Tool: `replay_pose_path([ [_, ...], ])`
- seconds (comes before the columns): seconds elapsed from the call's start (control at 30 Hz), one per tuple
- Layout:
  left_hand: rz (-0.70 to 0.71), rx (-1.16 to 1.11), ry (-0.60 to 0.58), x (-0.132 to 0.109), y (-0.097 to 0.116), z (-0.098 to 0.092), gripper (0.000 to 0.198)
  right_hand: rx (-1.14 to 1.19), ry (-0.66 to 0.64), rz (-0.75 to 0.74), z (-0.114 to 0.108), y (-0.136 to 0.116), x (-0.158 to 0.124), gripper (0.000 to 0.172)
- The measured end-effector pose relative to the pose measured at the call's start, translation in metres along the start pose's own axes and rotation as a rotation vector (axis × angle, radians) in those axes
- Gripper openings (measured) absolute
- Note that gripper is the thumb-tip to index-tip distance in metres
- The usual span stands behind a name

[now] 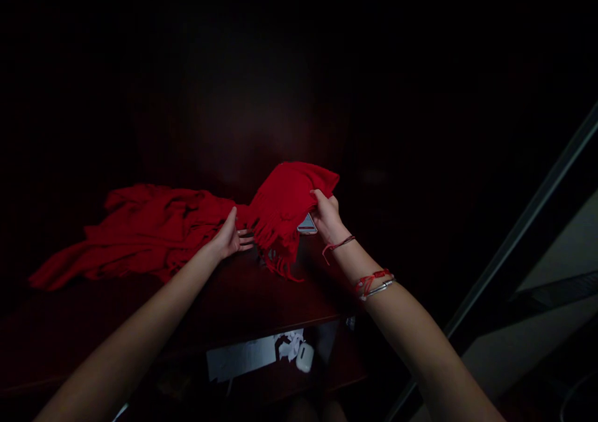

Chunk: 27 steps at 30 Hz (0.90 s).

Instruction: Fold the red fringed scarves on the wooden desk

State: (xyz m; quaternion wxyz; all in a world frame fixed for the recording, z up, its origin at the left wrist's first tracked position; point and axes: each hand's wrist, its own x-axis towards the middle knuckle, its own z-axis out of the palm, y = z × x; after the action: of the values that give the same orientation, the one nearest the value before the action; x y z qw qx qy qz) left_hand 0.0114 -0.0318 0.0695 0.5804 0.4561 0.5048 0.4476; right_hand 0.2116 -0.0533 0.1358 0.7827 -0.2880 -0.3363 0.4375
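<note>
A red fringed scarf (154,229) lies bunched across a dark wooden surface, its right part lifted and folded over. My right hand (326,213) is closed on the edge of this raised part, thumb on top. Below the cloth, beside the right palm, shows the corner of a phone (307,224); the rest of it is hidden, and I cannot tell whether the hand touches it. My left hand (231,238) has its fingers stretched apart, close to the narrow middle of the scarf and the fringe. Nothing is gripped in it.
The dark wooden surface (280,300) ends at a front edge. Beneath it are a pale sheet (243,358), crumpled white paper (290,345) and a white earbud case (304,357). A slanting metal-edged frame (527,216) stands at the right. The background is very dark.
</note>
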Motion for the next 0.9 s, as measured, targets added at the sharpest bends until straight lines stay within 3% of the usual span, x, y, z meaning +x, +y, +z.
replay_pose_path([
  [0.07, 0.02, 0.044, 0.022, -0.001, 0.0, -0.006, 0.071, -0.015, 0.126, 0.07, -0.024, 0.009, -0.012, 0.018],
  [0.13, 0.068, 0.143, 0.133, 0.0, -0.004, -0.006, 0.065, -0.075, 0.235, 0.143, -0.057, 0.021, -0.026, 0.017],
  [0.2, 0.153, 0.305, 0.25, 0.001, -0.011, 0.001, 0.06, -0.194, 0.324, 0.244, -0.091, 0.029, -0.039, 0.016],
  [0.27, 0.264, 0.512, 0.288, 0.0, -0.021, 0.017, 0.061, -0.292, 0.329, 0.342, -0.117, 0.03, -0.047, 0.015],
  [0.37, 0.472, 0.796, 0.206, -0.011, -0.037, 0.049, 0.065, -0.348, 0.279, 0.395, -0.137, 0.018, -0.047, 0.021],
  [0.43, 0.589, 0.919, 0.104, -0.021, -0.049, 0.069, 0.071, -0.42, 0.279, 0.409, -0.142, 0.008, -0.039, 0.043],
  [0.5, 0.616, 1.025, -0.055, -0.029, -0.058, 0.083, 0.082, -0.544, 0.28, 0.43, -0.144, 0.002, -0.03, 0.067],
  [0.57, 0.56, 1.119, -0.217, -0.031, -0.063, 0.085, 0.084, -0.684, 0.236, 0.448, -0.144, 0.005, -0.025, 0.077],
  [0.63, 0.514, 1.182, -0.333, -0.028, -0.063, 0.073, 0.074, -0.807, 0.142, 0.437, -0.141, 0.016, -0.026, 0.074],
  [0.7, 0.532, 1.207, -0.401, -0.023, -0.059, 0.048, 0.063, -0.91, 0.039, 0.395, -0.134, 0.031, -0.034, 0.07],
  [0.8, 0.521, 1.209, -0.473, -0.026, -0.049, -0.005, 0.058, -1.044, -0.144, 0.294, -0.114, 0.052, -0.054, 0.067],
  [0.9, 0.438, 1.191, -0.472, -0.042, -0.041, -0.059, 0.056, -1.209, -0.316, 0.188, -0.091, 0.062, -0.071, 0.066],
])
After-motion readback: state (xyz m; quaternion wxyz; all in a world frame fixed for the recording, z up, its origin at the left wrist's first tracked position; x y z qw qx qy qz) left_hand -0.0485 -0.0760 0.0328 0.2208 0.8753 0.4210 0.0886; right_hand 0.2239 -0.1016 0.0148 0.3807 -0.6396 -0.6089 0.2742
